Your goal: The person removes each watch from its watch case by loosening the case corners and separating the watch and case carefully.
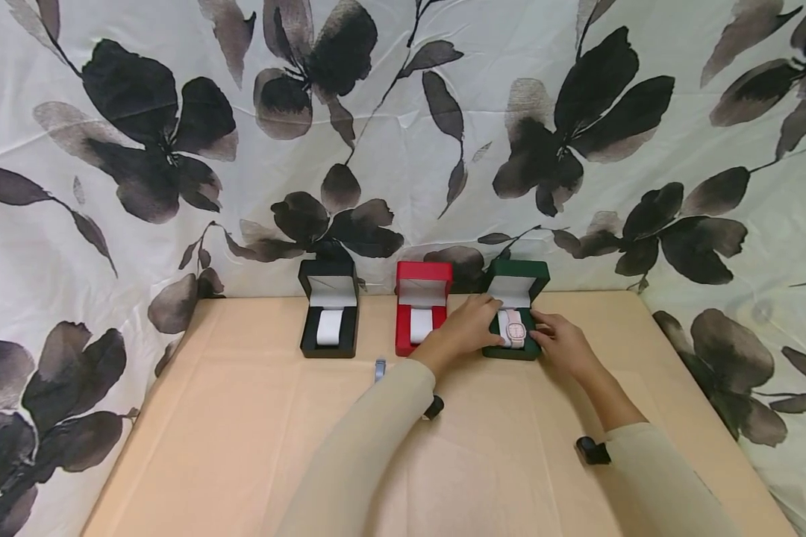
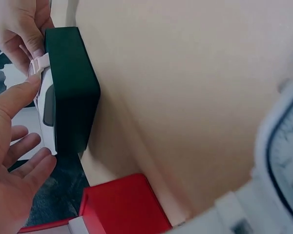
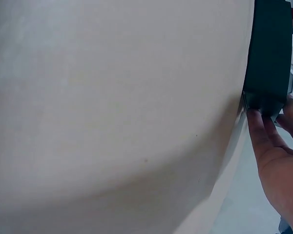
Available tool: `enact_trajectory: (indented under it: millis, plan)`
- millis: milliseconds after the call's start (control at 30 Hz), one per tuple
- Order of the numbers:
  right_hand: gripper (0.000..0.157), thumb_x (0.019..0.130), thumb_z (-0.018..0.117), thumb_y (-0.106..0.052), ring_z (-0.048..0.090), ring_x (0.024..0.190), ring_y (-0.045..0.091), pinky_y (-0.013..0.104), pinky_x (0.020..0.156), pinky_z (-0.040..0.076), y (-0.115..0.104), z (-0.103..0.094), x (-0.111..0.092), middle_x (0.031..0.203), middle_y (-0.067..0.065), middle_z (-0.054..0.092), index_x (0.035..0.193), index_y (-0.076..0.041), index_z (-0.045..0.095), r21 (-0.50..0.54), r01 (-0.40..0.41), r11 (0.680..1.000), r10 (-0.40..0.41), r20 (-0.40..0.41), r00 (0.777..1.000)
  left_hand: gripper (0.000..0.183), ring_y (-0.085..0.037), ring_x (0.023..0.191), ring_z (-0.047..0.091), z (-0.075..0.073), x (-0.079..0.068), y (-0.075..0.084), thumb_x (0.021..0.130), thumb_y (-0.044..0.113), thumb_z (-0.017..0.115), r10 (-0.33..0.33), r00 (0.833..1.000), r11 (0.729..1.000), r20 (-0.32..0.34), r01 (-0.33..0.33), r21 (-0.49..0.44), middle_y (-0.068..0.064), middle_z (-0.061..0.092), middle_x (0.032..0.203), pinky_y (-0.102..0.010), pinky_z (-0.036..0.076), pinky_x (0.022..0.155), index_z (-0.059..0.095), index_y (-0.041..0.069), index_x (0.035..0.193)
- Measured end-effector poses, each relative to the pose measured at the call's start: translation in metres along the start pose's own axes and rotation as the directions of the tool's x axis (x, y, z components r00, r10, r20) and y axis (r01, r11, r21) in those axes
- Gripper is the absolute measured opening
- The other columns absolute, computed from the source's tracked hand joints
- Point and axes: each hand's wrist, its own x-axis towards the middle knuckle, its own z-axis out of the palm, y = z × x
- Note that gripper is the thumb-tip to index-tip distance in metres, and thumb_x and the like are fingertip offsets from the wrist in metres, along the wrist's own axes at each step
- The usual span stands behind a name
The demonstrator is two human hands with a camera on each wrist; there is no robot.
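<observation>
Left hand (image 1: 466, 328), grip relaxed, thumbs the pink watch (image 1: 515, 330); right hand (image 1: 566, 346) touches the green box (image 2: 74, 92), its grip too hidden to tell.

Peach table (image 1: 228, 447), black box (image 1: 328, 353), red box (image 1: 405, 349), green box (image 1: 513, 354), all open near far edge, blue strap (image 1: 380, 368) nearer.
</observation>
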Motion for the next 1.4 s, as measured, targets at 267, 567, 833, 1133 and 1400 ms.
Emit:
enact_trajectory:
  millis: [267, 567, 833, 1133, 1400]
  plan:
    - [0.052, 0.101, 0.061, -0.002, 0.06, 0.124, 0.053, 0.057, 0.099, 0.052, -0.001, -0.001, 0.005, 0.139, 0.037, 0.053, 0.15, 0.01, 0.044, 0.007, -0.009, 1.0, 0.009, 0.005, 1.0, 0.075, -0.019, 0.125, 0.049, 0.002, 0.01, 0.006, 0.089, 0.049, 0.078, 0.009, 1.0, 0.997, -0.007, -0.008, 0.079, -0.004, 0.056, 0.144, -0.024, 0.05, 0.106, 0.053, 0.012, 0.15]
    - [0.053, 0.1, 0.062, -0.002, 0.058, 0.125, 0.054, 0.058, 0.101, 0.05, -0.004, -0.002, 0.009, 0.138, 0.039, 0.052, 0.148, 0.011, 0.045, -0.012, -0.021, 1.0, 0.022, 0.02, 1.0, 0.066, -0.016, 0.114, 0.049, 0.005, 0.017, 0.01, 0.086, 0.05, 0.08, -0.04, 0.999, 0.993, 0.003, 0.04, 0.113, -0.001, 0.06, 0.133, -0.024, 0.053, 0.096, 0.064, 0.015, 0.139]
    - [0.052, 0.1, 0.063, -0.002, 0.059, 0.125, 0.052, 0.058, 0.102, 0.05, -0.002, -0.003, 0.012, 0.138, 0.038, 0.054, 0.147, 0.011, 0.046, -0.016, -0.011, 1.0, 0.011, 0.015, 1.0, 0.057, -0.016, 0.113, 0.047, 0.01, 0.023, 0.013, 0.084, 0.051, 0.082, -0.113, 0.994, 0.986, 0.0, 0.112, 0.121, 0.0, 0.057, 0.131, -0.026, 0.053, 0.092, 0.07, 0.018, 0.129]
    - [0.051, 0.101, 0.062, -0.003, 0.06, 0.124, 0.052, 0.057, 0.1, 0.053, 0.003, -0.003, 0.016, 0.138, 0.037, 0.054, 0.148, 0.009, 0.047, -0.03, -0.008, 1.0, 0.008, 0.013, 1.0, 0.046, -0.02, 0.117, 0.048, 0.01, 0.027, 0.019, 0.081, 0.046, 0.084, -0.206, 0.978, 0.974, -0.019, 0.207, 0.093, 0.001, 0.057, 0.127, -0.031, 0.052, 0.088, 0.074, 0.02, 0.118]
    - [0.051, 0.101, 0.063, -0.004, 0.06, 0.124, 0.052, 0.057, 0.099, 0.053, 0.003, -0.002, 0.018, 0.138, 0.037, 0.054, 0.148, 0.009, 0.048, -0.034, -0.019, 0.999, 0.02, 0.018, 1.0, 0.048, -0.021, 0.124, 0.045, 0.011, 0.031, 0.022, 0.079, 0.044, 0.087, -0.278, 0.961, 0.959, 0.004, 0.277, 0.055, 0.001, 0.054, 0.129, -0.033, 0.051, 0.093, 0.074, 0.022, 0.12]
